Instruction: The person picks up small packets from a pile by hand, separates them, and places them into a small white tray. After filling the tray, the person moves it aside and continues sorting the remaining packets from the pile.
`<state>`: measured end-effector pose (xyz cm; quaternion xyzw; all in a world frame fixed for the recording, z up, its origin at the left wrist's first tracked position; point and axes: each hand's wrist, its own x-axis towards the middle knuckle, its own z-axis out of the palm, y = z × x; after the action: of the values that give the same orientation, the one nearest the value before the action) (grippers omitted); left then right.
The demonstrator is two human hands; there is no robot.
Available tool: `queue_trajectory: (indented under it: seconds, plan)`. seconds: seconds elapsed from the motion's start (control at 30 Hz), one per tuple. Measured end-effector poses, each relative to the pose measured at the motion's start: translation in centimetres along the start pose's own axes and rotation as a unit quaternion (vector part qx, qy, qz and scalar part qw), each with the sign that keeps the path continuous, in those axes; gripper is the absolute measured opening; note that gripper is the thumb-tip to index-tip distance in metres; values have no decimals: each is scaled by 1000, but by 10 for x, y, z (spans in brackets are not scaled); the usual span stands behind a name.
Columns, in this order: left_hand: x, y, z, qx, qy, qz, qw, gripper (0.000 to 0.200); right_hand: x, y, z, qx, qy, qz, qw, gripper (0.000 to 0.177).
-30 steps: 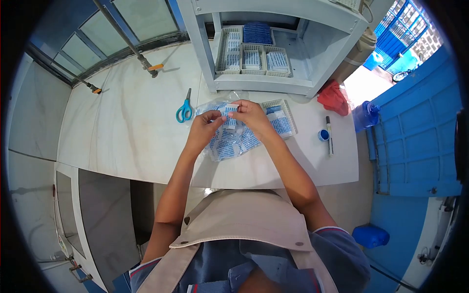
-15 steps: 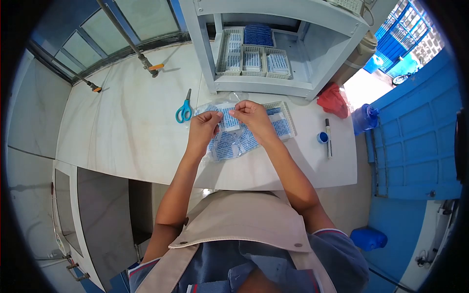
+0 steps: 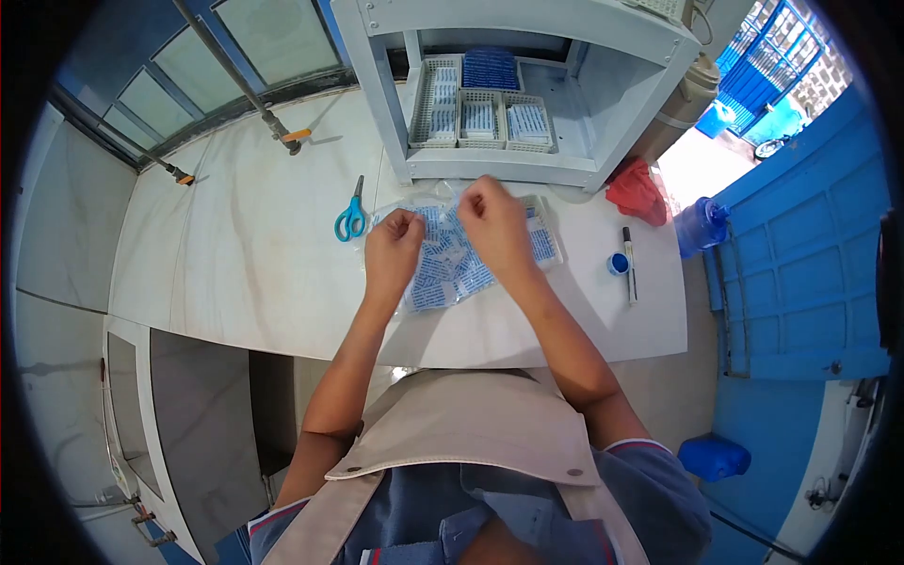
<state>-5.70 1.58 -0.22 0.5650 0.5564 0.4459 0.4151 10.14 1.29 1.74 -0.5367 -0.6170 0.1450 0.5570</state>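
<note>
A clear plastic bag [image 3: 443, 273] full of small white packets printed in blue lies on the counter in front of me. My left hand [image 3: 394, 247] is over the bag's left part, fingers curled and pinched. My right hand [image 3: 493, 224], slightly blurred, is closed above its upper right part. Whatever the fingertips hold is hidden. Behind my right hand, a white basket [image 3: 554, 247] holds more printed packets. Teal-handled scissors [image 3: 350, 218] lie left of the bag.
A marker [image 3: 630, 273] and a small blue round container [image 3: 618, 264] sit at the right. A white shelf unit [image 3: 499, 169] stands behind, holding baskets of packets. A red cloth [image 3: 638, 193] lies beside it. Taps [image 3: 294, 141] are at the back left.
My hands have drawn apart, the right one moving up and closing more. The printed piece that was held between both hands no longer shows there.
</note>
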Motion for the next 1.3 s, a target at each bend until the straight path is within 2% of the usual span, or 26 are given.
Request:
queue_trajectory:
  seconds: [0.07,0.13,0.2,0.23,0.3,0.33,0.4,0.43,0.5,0.53,0.57,0.6,0.63,0.67,0.73,0.77,0.83,0.87,0.93,1.03,1.07,1.13,1.17,1.23,1.27,1.3]
  plan:
    - [-7,2,9,90,27,61,994,20,-10,-9,11,-21,-92,43,995,13]
    - [-7,1,7,69,16,54,996,20,-13,-6,17,-20,-117,74,990,16]
    - [-10,1,4,24,-9,36,999,19,-12,-2,20,124,-171,173,962,17]
    - [-11,3,3,24,-8,34,999,19,-9,0,21,124,-172,174,962,17]
    - [-12,7,-2,-63,-9,50,997,20,3,1,25,299,-243,295,874,21]
    - [-11,3,-5,-62,-8,49,997,20,8,0,24,300,-245,295,873,21]
    - [-4,-8,-13,-37,1,75,996,20,21,0,19,386,-284,340,809,23]
    - [0,-10,-20,-55,2,60,997,17,26,8,18,386,-288,339,808,23]
    - [0,-12,-36,-90,23,29,995,17,30,29,21,186,-259,200,926,23]
    - [-1,-6,-40,-124,38,-2,991,17,26,33,26,185,-261,199,926,23]
    - [-4,0,-43,-157,39,-43,986,18,18,35,32,72,-316,137,936,22]
    - [-6,0,-44,-156,39,-43,986,18,10,39,42,-41,-365,73,927,22]
    - [-8,-1,-46,-171,38,-47,983,16,-1,48,57,-100,-306,-16,947,29]
    - [-10,-1,-48,-185,38,-52,981,15,-11,54,68,-99,-306,-17,947,29]
    - [-15,-1,-47,-193,28,-63,979,15,-20,57,82,-129,-232,-158,951,30]
    - [-17,-1,-47,-204,20,-74,976,15,-21,61,85,-128,-232,-158,951,30]
    - [-18,-2,-45,-198,21,-71,977,14,-18,59,84,-130,-291,-83,944,27]
    - [-20,-2,-45,-191,20,-69,979,12,-16,60,81,-129,-293,-83,944,27]
    - [-18,-9,-44,-192,18,-80,978,12,-3,52,68,-46,-339,43,939,19]
    - [-18,-13,-40,-195,8,-95,976,12,7,56,57,-30,-394,76,915,22]
    - [-18,-12,-38,-196,3,-96,976,12,4,56,55,-31,-391,78,916,22]
    - [-14,-10,-41,-198,6,-97,975,10,-5,53,52,-112,-268,-102,951,25]
    - [-13,-9,-43,-199,15,-100,975,8,-6,52,49,-113,-267,-102,952,25]
    - [-11,-10,-45,-227,-1,-106,968,7,1,29,38,40,-205,-24,978,27]
    - [-11,-11,-45,-255,-18,-112,960,7,-1,29,37,40,-207,-24,977,27]
    - [-9,-14,-43,-256,-17,-113,960,7,-3,31,38,119,-204,78,969,27]
